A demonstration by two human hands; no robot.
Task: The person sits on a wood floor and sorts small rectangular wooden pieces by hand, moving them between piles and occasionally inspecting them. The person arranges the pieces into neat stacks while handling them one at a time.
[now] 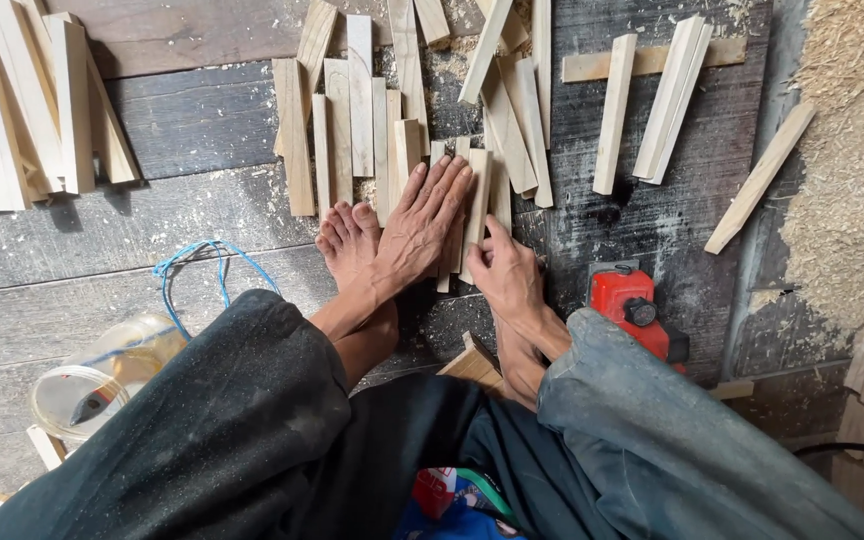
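I sit on a dark plank floor (202,130) with my bare left foot (347,242) stretched forward. My left hand (422,228) lies flat, fingers spread, on a small bunch of pale wooden sticks (447,270) right beside that foot. My right hand (507,272) is curled at the right side of the same bunch, thumb and fingers closed on one upright stick (478,195). Just beyond the hands, several more sticks (352,120) lie side by side in a loose row.
A red power tool (632,305) sits by my right wrist. A clear plastic jar (102,378) and a blue cord (192,265) lie at the left. Stick piles are at the top left (32,110) and right (672,95). Sawdust (852,150) heaps along the right.
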